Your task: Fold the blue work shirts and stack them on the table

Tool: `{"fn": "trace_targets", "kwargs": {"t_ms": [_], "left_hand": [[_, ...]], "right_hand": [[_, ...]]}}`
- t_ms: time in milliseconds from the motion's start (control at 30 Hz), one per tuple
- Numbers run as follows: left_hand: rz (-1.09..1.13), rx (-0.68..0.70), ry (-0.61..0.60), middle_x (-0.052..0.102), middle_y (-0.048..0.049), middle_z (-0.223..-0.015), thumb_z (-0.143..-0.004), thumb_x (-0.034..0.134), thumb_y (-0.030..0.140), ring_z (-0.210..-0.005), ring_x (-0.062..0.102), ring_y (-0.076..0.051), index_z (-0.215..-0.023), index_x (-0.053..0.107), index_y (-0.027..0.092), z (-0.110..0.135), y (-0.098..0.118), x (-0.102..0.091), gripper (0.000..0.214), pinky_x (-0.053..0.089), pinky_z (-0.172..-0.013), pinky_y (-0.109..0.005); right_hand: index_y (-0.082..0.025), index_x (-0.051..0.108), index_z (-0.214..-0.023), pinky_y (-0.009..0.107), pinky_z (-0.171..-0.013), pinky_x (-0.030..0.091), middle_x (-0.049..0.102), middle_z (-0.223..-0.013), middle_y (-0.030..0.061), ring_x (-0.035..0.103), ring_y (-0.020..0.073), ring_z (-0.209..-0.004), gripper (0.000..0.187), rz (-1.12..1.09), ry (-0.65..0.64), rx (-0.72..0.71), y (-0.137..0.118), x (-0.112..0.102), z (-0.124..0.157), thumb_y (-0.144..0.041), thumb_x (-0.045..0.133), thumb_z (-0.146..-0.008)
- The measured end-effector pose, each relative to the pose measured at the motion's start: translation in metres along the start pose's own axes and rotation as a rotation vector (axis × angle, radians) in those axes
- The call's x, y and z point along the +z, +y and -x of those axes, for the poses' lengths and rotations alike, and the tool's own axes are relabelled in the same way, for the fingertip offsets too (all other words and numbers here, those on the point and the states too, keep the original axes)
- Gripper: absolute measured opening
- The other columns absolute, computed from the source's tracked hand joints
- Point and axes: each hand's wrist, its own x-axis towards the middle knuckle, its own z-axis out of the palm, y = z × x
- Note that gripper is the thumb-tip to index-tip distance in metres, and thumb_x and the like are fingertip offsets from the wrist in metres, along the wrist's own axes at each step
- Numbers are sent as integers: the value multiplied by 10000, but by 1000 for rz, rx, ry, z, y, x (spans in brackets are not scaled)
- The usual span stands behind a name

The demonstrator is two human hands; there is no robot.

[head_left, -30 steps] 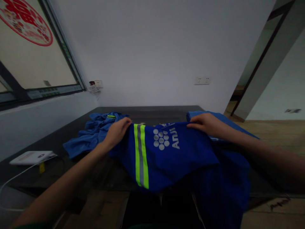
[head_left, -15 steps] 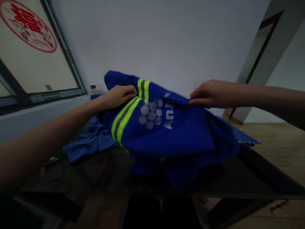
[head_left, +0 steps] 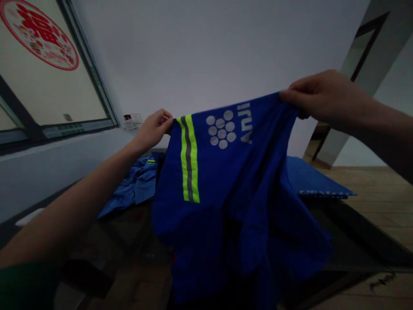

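A bright blue work jacket (head_left: pixel 213 185) hangs stretched between my two hands above the dark table. A yellow-green and grey reflective band runs down its left part, and beside it are white dots and the sideways letters "Anji". My left hand (head_left: pixel 155 129) pinches the upper edge near the band, fingers closed. Higher up, my right hand (head_left: pixel 325 97) grips the other end of that edge between thumb and fingers. Below, the cloth falls in loose folds, and its lower end is lost in the dark.
Crumpled blue clothing (head_left: pixel 138 185) lies on the table's left side, behind the jacket. A flat folded pile of blue fabric (head_left: pixel 316 178) with white lettering rests at the right. The black table (head_left: pixel 342 232) stands against a pale wall (head_left: pixel 213 51), with a window at left.
The jacket has gone from bunched and slanting to spread out and hanging down. My right hand has risen and moved right; my left hand has shifted slightly to the cloth's corner.
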Motion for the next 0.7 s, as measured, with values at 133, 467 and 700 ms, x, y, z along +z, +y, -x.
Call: {"fn": "trace_targets", "kwargs": {"t_ms": [133, 467, 700], "left_hand": [[42, -85, -196, 660, -51, -960, -834, 548, 318, -842, 660, -173, -1026, 562, 144, 30, -21, 19, 259, 538, -853, -407], [58, -265, -417, 661, -76, -1149, -881, 504, 438, -1032, 633, -217, -1195, 581, 215, 178, 12, 11, 393, 506, -939, -366], [153, -492, -866, 714, -27, -1041, -890, 495, 509, -974, 652, -204, -1164, 648, 322, 302, 10, -3, 365, 519, -890, -301]], "right_hand": [[-79, 679, -802, 266, -584, 352, 642, -667, 63, 549, 118, -605, 444, 100, -79, -70, 22, 31, -8, -404, 415, -950], [-196, 438, -1413, 382, -911, 487, 618, -1260, 130, 610, 272, -1094, 769, -283, -619, -217, 25, 117, 39, -595, 609, -778], [-246, 205, -1522, 466, -1062, 347, 405, -1464, 163, 405, 376, -1317, 1229, -259, -997, -210, 18, 192, 97, -519, 844, -508]]}}
